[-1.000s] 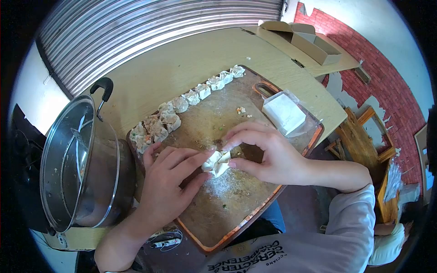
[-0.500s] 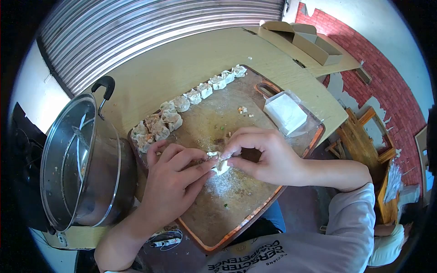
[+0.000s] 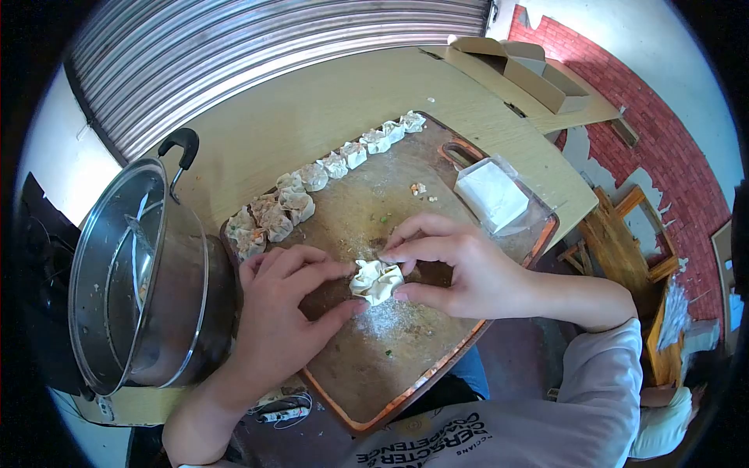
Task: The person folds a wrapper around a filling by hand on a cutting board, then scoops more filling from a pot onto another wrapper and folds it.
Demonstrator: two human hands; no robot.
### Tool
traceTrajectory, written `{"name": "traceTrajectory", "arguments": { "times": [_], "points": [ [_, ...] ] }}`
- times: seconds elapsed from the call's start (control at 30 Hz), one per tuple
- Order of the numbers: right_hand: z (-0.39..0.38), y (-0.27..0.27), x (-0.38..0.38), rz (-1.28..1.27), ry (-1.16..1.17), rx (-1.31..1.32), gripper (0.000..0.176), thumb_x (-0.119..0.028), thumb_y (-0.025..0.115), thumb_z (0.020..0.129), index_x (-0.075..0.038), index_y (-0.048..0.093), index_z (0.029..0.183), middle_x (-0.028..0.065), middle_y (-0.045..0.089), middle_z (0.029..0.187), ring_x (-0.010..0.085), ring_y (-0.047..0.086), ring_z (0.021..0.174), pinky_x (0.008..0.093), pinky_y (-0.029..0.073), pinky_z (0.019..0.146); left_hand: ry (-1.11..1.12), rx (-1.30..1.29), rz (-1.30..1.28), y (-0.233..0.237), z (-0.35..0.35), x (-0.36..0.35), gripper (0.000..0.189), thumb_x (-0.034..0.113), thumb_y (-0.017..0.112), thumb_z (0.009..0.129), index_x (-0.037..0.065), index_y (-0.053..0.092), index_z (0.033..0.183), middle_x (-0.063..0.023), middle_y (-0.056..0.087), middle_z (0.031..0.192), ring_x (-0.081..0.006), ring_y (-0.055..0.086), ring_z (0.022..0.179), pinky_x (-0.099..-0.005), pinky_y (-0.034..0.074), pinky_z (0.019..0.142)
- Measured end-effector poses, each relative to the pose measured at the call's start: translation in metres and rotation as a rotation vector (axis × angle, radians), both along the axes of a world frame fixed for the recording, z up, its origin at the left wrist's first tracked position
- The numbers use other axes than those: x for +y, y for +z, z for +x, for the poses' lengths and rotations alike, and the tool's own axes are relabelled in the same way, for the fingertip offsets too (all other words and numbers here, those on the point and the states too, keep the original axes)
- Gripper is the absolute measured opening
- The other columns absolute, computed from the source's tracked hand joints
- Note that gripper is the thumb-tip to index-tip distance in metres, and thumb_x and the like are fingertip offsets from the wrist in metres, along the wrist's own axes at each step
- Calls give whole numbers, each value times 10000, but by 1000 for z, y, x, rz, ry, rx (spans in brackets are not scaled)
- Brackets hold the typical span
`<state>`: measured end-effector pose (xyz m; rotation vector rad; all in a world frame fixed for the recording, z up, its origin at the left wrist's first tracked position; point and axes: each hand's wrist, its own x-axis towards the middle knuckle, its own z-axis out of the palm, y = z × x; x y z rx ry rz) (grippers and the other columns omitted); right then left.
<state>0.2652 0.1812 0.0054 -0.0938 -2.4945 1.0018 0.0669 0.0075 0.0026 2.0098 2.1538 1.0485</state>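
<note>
A small pleated dumpling [image 3: 376, 282] of pale dough sits on the floured cutting board [image 3: 421, 327] between my two hands. My left hand [image 3: 285, 300] holds its left side, with thumb and index fingertip against the dough. On the opposite side, my right hand [image 3: 468, 269] has index finger and thumb around the dumpling's right edge. Its top looks gathered and folded; any filling inside is hidden. Several finished dumplings [image 3: 314, 177] stand in a row along the board's far left edge, bunched near the pot end.
A large steel pot [image 3: 183, 288] with a black handle stands left of the board. On the board's right corner lies a stack of white wrappers [image 3: 490, 193] in plastic. Filling crumbs [image 3: 418, 189] dot the board. An open cardboard box [image 3: 542, 78] rests at the table's back right.
My fingers have spread from a tight pinch over the dumpling to its sides, so more of it shows. My left hand has shifted slightly left.
</note>
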Motion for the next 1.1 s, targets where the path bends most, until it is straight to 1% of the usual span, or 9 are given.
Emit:
{"name": "traceTrajectory", "arguments": {
  "times": [0.17, 0.5, 0.57, 0.6, 0.67, 0.73, 0.9, 0.97, 1.1],
  "points": [
    [-3, -2, 0, -39, -10, -41, 300, -41, 834, 862, -10, 775, 1155, 112, 692, 1147, 214, 695, 982, 332, 569, 848, -14, -19, -35, -3, -2, -1, 249, 277, 882, 799, 193, 838, 1029, 45, 680, 985, -170, 641, 964, -454, 318, 1037],
    [-7, -5, -4, -90, 43, 3, 298, 40, 775, 880, -24, 784, 1172, 123, 717, 1167, 233, 712, 1056, 336, 580, 919, 2, 3, 64, -7, 1, 4, 118, 238, 873, 805, 195, 849, 913, 66, 684, 899, -146, 605, 882, -443, 320, 1022],
    [-9, -6, -7, -145, 2, 36, 142, 6, 763, 883, -18, 797, 1018, 120, 708, 1086, 274, 712, 1008, 371, 581, 880, -3, -5, 59, -6, 1, 4, 103, 233, 872, 805, 191, 846, 896, 68, 684, 893, -149, 608, 884, -446, 322, 1024],
    [-9, -5, -7, -144, 3, 35, 142, 6, 763, 883, -18, 797, 1018, 120, 708, 1086, 274, 712, 1008, 371, 581, 880, -10, -15, 54, -6, 1, 4, 89, 228, 871, 805, 188, 843, 879, 69, 684, 887, -151, 610, 886, -449, 323, 1026],
    [-7, -4, -5, -113, 25, -19, 272, 50, 765, 887, 6, 777, 1155, 132, 715, 1160, 235, 710, 1071, 337, 575, 925, -13, -2, 51, -7, 0, 3, 122, 241, 873, 804, 184, 840, 907, 60, 683, 909, -161, 611, 904, -452, 324, 1027],
    [-6, -4, -2, -92, 28, -16, 296, 44, 770, 885, 8, 765, 1179, 136, 705, 1175, 234, 706, 1066, 337, 572, 922, -16, 14, 49, -6, 1, 2, 154, 255, 874, 804, 180, 837, 934, 50, 682, 930, -171, 613, 922, -454, 325, 1027],
    [0, 5, -4, -133, -9, -90, 402, 15, 799, 873, -3, 724, 1268, 141, 662, 1242, 239, 692, 1040, 341, 561, 908, 43, 35, -73, -1, 2, -2, 351, 330, 865, 819, 160, 808, 1121, -2, 636, 1099, -223, 583, 1077, -470, 319, 1038],
    [-1, 5, -1, -46, 48, -90, 473, -8, 812, 869, -14, 699, 1328, 139, 634, 1277, 242, 681, 1027, 350, 561, 895, 9, 17, -78, -4, 0, -2, 340, 323, 857, 828, 157, 809, 1121, 0, 633, 1108, -227, 577, 1088, -472, 315, 1045],
    [-5, 0, 3, -5, 78, -72, 483, -21, 815, 871, -24, 700, 1340, 135, 628, 1274, 239, 677, 1045, 347, 566, 877, -34, 16, -72, -4, 3, 0, 305, 292, 839, 851, 152, 809, 1119, 4, 635, 1109, -233, 565, 1094, -472, 304, 1063]
  ]
}}
